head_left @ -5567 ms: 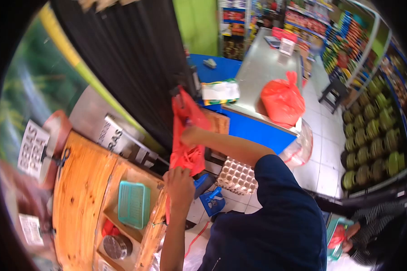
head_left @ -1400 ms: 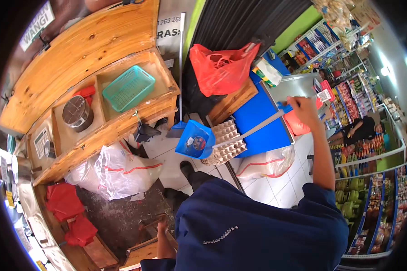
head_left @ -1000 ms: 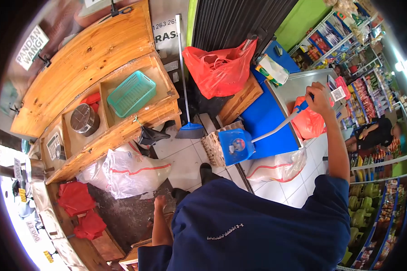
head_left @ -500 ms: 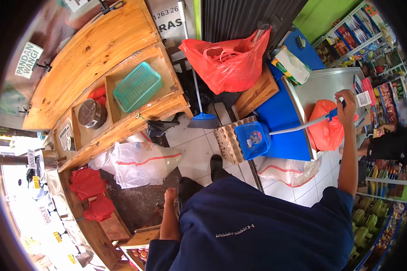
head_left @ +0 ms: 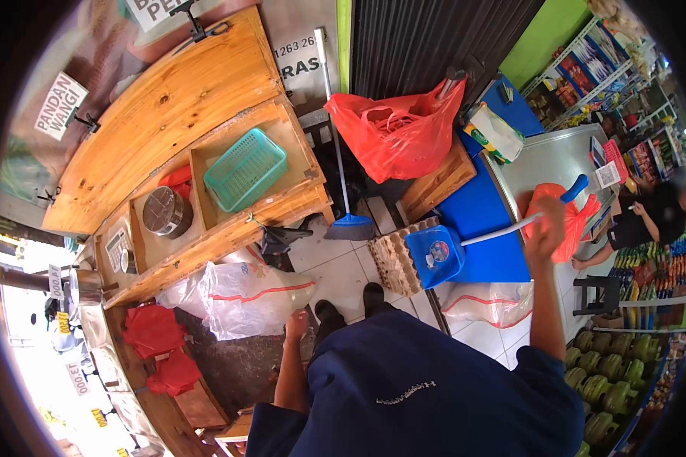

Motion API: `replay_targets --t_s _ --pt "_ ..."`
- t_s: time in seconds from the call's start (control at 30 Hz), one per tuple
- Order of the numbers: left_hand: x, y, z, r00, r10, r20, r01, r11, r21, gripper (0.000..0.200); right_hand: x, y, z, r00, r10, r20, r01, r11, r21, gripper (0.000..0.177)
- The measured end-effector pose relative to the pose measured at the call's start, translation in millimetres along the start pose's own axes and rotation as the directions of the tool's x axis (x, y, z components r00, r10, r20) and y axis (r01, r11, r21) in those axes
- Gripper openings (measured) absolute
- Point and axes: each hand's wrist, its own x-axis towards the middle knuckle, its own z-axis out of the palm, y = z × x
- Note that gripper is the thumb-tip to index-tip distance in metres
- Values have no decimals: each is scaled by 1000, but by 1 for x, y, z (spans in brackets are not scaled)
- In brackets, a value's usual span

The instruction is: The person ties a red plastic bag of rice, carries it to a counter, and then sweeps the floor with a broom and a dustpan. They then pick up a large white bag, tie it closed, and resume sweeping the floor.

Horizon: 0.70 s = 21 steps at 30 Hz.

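My right hand (head_left: 543, 238) is smeared by motion and overlaps the pale handle of a blue long-handled dustpan (head_left: 443, 255). Whether the fingers grip the handle cannot be made out. The handle's blue end (head_left: 575, 188) shows beyond the hand. The dustpan stands against a stack of egg trays (head_left: 395, 263) beside the blue counter. Low at my left side, my left hand (head_left: 297, 325) has its fingers curled, with nothing visible in them. Close to it is a clear plastic sack with a red stripe (head_left: 244, 301).
A blue broom (head_left: 351, 226) leans upright near a large red bag (head_left: 396, 133). The wooden stall (head_left: 290, 202) at left holds a green basket (head_left: 245, 169). An orange bag (head_left: 560, 202) sits by the metal counter. Another person (head_left: 659, 221) is at the far right, near green gas cylinders (head_left: 606, 373).
My right hand has moved from the top of the dustpan handle down and left along it. The dustpan looks unmoved. The view has shifted slightly; my left hand stays low.
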Motion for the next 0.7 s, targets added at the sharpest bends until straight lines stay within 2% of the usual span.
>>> replay_targets --t_s 0.1,0.17,0.2,0.27,0.3,0.37,0.43,0.47,0.53,0.57,0.67,0.7 --pt "7 -7 -11 999 25 -27 -26 998 -53 30 -34 -32 42 986 93 141 -110 987 121 10" --pt "5 -15 -21 999 46 -19 -47 997 -58 30 -69 -41 70 947 172 269 -210 970 119 10" --pt "3 -21 -26 999 37 -8 -37 998 -53 30 -88 -48 82 944 186 274 -224 968 113 10" --pt "-1 -42 -34 999 23 23 -22 999 -34 30 -130 -62 105 814 370 447 -473 870 142 10" --pt "-1 -60 -35 999 23 31 -22 999 -29 30 -154 -69 114 802 390 453 -491 862 127 10" --pt "-2 -91 -36 997 20 71 -19 1000 -9 31 -203 -83 126 651 489 581 -646 759 84 8" --pt "-13 -119 -40 970 -138 199 105 980 166 34 -255 -110 123 565 535 628 -695 719 12 9" --pt "-17 -128 -42 966 -133 223 94 980 176 34 -270 -123 119 512 547 663 -713 701 -28 10" --pt "-34 -155 -43 932 -188 311 121 967 222 37 -272 -159 99 379 620 687 -809 582 -79 12" --pt "-36 -169 -45 924 -191 330 117 966 230 37 -286 -170 90 365 636 680 -804 584 -114 12" --pt "-37 -196 -51 909 -259 325 152 935 321 39 -321 -193 66 257 747 613 -866 460 -197 12" --pt "-28 -183 -57 925 -300 234 208 914 349 35 -333 -195 59 249 754 608 -869 452 -204 12"
